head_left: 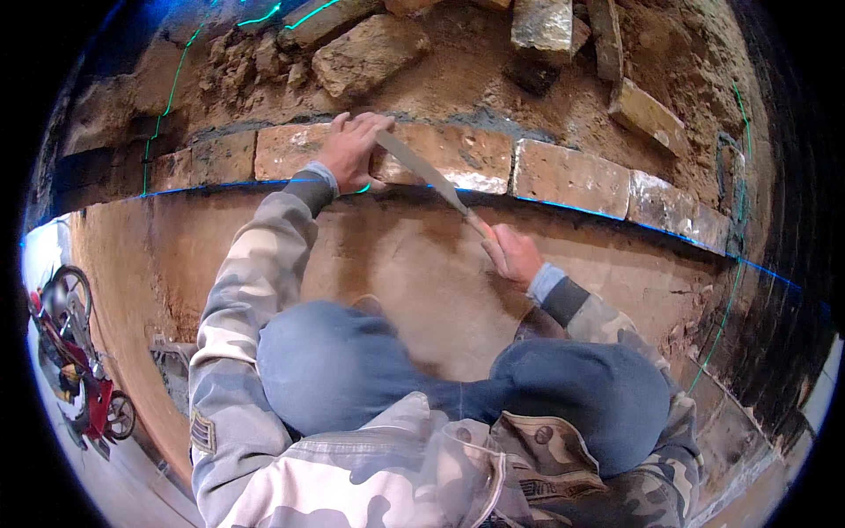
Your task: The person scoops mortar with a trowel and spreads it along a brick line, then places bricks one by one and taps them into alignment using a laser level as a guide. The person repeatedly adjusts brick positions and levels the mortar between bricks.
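A row of bricks curves across the view, and my left hand (352,151) lies over one brick (290,148) in it. The fingers reach toward its far edge and the thumb is on the near side, gripping it. In my right hand (517,257) is the handle of a long flat-bladed tool (431,178). Its grey blade points up and left, and the tip is close beside my left fingers. Right of there, a large brick (466,157) passes partly behind the blade, followed by another brick (570,179). Grey mortar (493,121) shows along the row's far edge.
Beyond the row are loose soil, a big rough brick (370,55), an upright pale block (541,26) and a tilted brick (649,117). Blue and green laser lines cross the work. My knees (576,396) are below my hands. A red motorcycle (84,370) stands far left.
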Tool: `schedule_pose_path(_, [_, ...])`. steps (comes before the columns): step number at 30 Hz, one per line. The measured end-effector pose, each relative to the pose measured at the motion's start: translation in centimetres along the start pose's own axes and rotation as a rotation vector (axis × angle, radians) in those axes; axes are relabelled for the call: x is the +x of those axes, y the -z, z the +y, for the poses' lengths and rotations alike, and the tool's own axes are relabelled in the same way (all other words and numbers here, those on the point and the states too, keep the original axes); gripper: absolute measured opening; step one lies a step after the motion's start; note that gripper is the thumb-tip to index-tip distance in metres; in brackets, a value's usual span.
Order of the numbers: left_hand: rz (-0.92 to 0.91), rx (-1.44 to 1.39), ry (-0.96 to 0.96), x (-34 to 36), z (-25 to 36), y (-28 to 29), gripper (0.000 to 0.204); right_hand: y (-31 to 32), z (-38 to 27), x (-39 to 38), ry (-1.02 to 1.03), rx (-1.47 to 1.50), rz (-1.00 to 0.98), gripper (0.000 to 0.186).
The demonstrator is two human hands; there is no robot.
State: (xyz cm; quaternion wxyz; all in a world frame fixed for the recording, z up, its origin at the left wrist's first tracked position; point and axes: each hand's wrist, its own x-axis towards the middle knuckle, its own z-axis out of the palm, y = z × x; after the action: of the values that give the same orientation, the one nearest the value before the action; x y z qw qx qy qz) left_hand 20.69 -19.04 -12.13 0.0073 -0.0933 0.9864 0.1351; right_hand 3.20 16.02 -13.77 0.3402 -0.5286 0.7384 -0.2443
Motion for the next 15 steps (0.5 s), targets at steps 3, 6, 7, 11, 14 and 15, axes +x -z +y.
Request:
schedule_pose_path(3, [-0.025, -0.026, 0.048, -0.1, 0.6, 0.3, 0.115, -0.2, 0.4, -0.1, 0.114, 0.044, 0.085, 0.022])
schedule_pose_path(6, [-0.010, -0.029, 0.045, -0.2, 0.4, 0.1, 0.115, -0.5, -0.2, 0.4, -0.003, 0.057, 0.035, 0.022])
schedule_pose_path(7, [0.009, -0.029, 0.031, -0.4, 0.0, 0.0, 0.116, -0.3, -0.5, 0.5, 0.008, 0.076, 0.032, 0.022])
schedule_pose_path(11, [0.011, -0.011, 0.038, -0.4, -0.1, -0.3, 0.117, 0.3, -1.2, 0.6, 0.120, 0.139, 0.086, 0.024])
schedule_pose_path(14, [0.007, -0.027, 0.031, 0.1, 0.4, -0.1, 0.116, 0.8, -1.1, 0.8, 0.091, 0.116, 0.062, 0.026])
schedule_pose_path(15, [-0.003, -0.027, 0.037, -0.1, 0.2, 0.1, 0.114, 0.8, -1.4, 1.3, 0.063, 0.104, 0.037, 0.026])
